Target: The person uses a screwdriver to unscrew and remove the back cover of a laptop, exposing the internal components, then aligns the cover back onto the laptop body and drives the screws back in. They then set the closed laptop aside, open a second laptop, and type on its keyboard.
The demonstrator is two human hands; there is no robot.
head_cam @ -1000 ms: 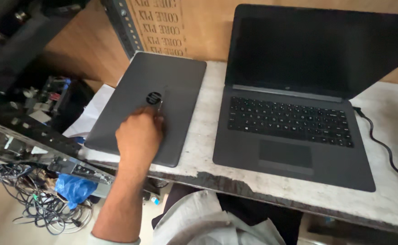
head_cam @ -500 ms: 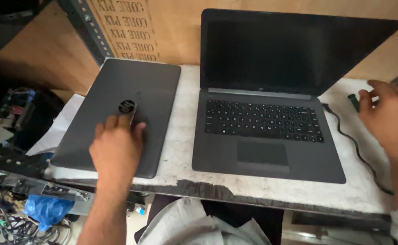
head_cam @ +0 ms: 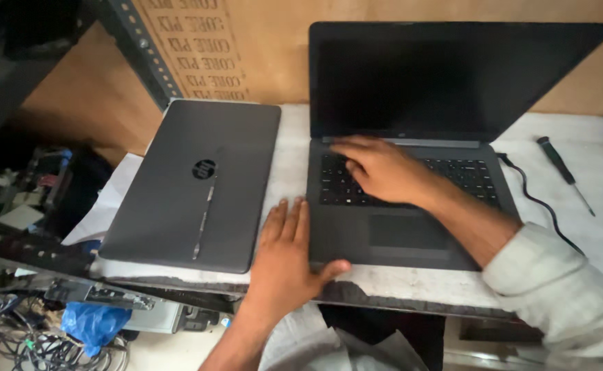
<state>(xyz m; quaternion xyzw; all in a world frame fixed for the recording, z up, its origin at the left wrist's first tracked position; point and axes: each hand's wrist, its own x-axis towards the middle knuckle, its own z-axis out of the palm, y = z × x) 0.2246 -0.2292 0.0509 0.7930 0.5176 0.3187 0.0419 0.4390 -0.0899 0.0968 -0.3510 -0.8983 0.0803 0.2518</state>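
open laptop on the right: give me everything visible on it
The open laptop is dark grey, plastic by the look, with its lid raised and tilted back and its screen black. The base lies flat on the pale worktop, showing a black keyboard and a touchpad below it. The right hand rests on the keyboard's left half; the left hand lies flat at its front left corner, thumb along the front edge. A black cable runs off its right side. A closed laptop lies to its left, apart.
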